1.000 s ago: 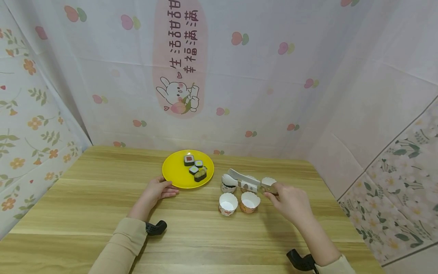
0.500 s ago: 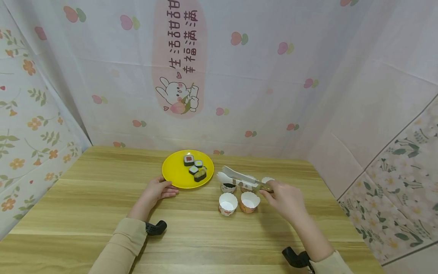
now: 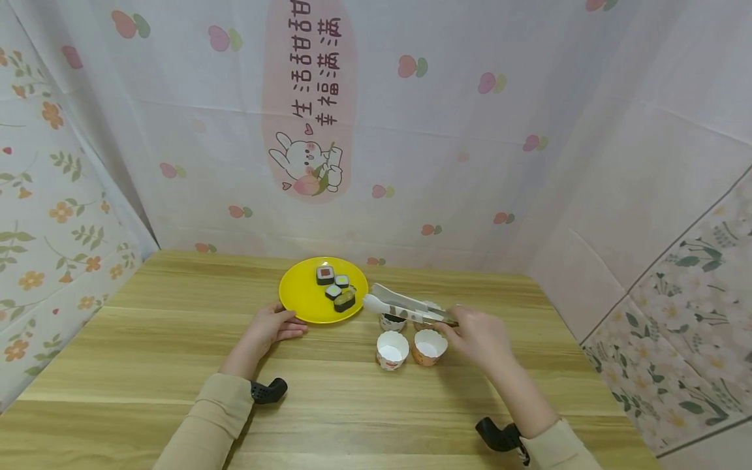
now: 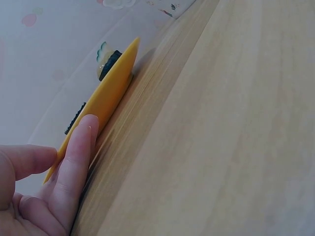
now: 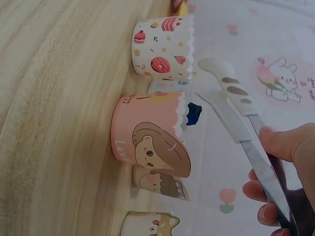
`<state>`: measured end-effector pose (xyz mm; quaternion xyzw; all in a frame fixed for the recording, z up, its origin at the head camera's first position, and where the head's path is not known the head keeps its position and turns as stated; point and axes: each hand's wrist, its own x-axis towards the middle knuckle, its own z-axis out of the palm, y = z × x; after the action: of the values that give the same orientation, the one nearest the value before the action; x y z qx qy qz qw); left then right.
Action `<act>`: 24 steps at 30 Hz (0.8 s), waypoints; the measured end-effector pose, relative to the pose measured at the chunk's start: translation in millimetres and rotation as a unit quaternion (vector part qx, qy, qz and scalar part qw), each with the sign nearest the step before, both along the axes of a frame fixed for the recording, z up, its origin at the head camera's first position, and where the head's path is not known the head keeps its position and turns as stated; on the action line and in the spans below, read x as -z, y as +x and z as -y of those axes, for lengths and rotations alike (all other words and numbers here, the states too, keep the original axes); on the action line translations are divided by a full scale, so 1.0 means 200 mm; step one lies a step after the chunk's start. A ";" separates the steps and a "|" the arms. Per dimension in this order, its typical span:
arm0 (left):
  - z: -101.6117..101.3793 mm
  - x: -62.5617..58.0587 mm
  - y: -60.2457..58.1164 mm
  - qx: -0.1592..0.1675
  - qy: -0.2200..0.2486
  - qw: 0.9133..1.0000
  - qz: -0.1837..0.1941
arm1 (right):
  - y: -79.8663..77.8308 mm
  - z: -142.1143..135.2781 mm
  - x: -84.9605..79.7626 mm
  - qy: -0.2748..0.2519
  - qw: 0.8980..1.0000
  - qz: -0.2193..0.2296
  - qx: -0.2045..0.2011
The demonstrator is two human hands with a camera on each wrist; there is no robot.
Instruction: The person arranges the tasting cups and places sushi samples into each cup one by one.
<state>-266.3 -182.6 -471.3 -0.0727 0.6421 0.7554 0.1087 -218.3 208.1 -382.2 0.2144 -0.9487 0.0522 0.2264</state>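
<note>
In the head view my left hand [image 3: 272,326] pinches the near left rim of a yellow plate [image 3: 302,300], which carries several toy sushi pieces [image 3: 344,299]. The left wrist view shows the thumb over the rim and the fingers [image 4: 76,162] under it; the plate [image 4: 110,93] looks tilted there. My right hand [image 3: 478,333] grips a pair of tongs [image 5: 241,103] with pale tips and metal arms. Those tips are spread with nothing between them, above the paper cups and close to the plate's right edge.
Several paper baking cups stand right of the plate, including a white patterned one [image 3: 391,352] and an orange one [image 3: 429,349] in front. A dark piece [image 5: 193,113] shows above a cup rim. Behind the wooden table [image 3: 329,418] hangs a printed curtain [image 3: 458,163].
My right hand has moved left with the tongs, from over the cups toward the plate. The left hand and the plate have stayed in place.
</note>
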 end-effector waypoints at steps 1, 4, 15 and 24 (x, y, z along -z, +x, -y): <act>0.00 0.00 0.00 0.000 0.001 1.000 0.000 | 0.00 0.01 0.00 -0.001 1.000 0.001 -0.001; 0.00 0.00 0.00 0.000 0.000 1.000 0.000 | -0.01 0.02 0.00 -0.002 1.000 0.009 0.004; -0.01 0.00 0.00 0.000 -0.006 1.000 0.002 | -0.08 0.03 0.01 -0.001 0.999 0.032 -0.003; -0.01 0.00 0.00 0.001 -0.002 1.000 0.002 | -0.14 0.05 0.00 0.011 0.998 0.060 0.003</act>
<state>-265.9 -181.0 -470.3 -0.0733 0.6432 0.7541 0.1108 -245.8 198.0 -381.8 0.2106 -0.9618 0.0540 0.1664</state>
